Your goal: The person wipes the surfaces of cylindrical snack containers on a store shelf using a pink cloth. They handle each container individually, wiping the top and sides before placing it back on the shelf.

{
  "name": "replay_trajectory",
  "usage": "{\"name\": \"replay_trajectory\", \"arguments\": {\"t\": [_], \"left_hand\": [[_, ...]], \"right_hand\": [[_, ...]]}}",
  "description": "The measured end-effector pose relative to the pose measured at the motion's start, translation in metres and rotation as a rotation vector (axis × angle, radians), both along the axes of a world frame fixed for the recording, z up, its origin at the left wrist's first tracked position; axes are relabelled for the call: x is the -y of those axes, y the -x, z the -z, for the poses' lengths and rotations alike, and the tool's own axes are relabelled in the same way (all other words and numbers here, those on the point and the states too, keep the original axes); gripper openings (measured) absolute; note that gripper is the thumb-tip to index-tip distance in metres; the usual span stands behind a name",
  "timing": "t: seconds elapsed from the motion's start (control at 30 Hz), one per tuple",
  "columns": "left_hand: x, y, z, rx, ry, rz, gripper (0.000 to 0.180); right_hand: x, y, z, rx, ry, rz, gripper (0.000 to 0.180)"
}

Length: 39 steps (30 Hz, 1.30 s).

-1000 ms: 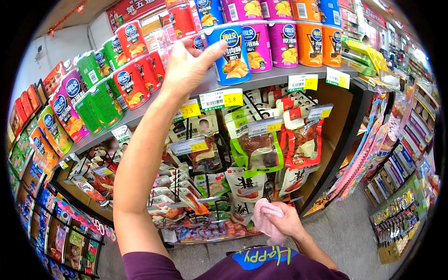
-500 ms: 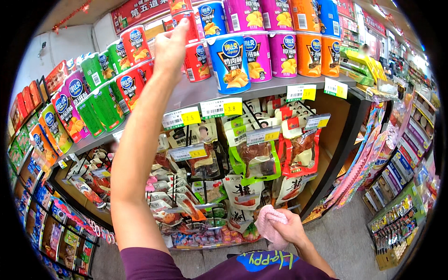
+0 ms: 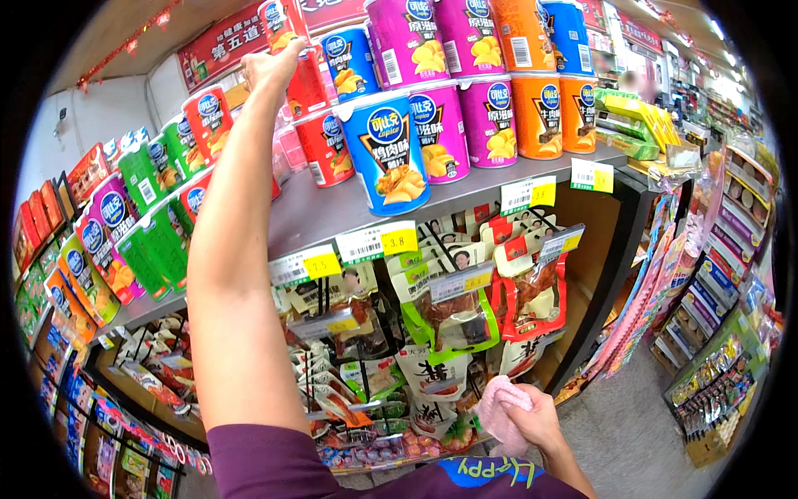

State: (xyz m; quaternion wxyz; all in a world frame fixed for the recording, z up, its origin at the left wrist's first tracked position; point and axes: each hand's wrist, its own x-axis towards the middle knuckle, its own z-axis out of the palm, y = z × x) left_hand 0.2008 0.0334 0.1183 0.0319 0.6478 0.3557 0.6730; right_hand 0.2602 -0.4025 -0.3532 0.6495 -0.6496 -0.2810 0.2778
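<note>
My left arm reaches up to the shelf top, and my left hand is closed at the base of a red chip canister, its thumb against the lower edge; the far fingers are partly hidden. Under that canister stand another red canister and a third red one, stacked. Just right of them is a large blue canister at the shelf's front edge. Low on the right, my right hand grips a crumpled pink cloth, away from the shelf.
Purple canisters and orange canisters stand stacked to the right, green ones to the left. Price tags line the grey shelf edge. Bagged snacks hang below. A rack stands across the aisle at right.
My left hand has moved up the red stack to the top canister. My view has shifted, showing more of the shelf top. My right hand still holds the pink cloth.
</note>
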Motion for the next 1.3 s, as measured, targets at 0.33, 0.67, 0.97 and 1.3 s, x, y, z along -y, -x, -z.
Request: {"name": "replay_trajectory", "arguments": {"t": [0.33,0.67,0.97,1.3], "left_hand": [[-0.005,-0.033,-0.009,-0.028,0.044,0.039,0.113],[0.015,-0.027,-0.005,0.051,-0.206,-0.091,0.080],[0.170,0.056,0.010,-0.048,-0.541,0.803,0.021],[0.276,0.168,0.213,-0.033,-0.078,1.331,0.083]], "right_hand": [[0.020,-0.003,0.015,-0.064,-0.009,0.181,0.026],[0.019,0.003,0.020,-0.106,-0.022,0.144,0.028],[0.005,0.004,0.003,0.012,-0.007,0.007,0.024],[-0.006,0.005,-0.027,0.094,-0.100,-0.204,0.030]]}}
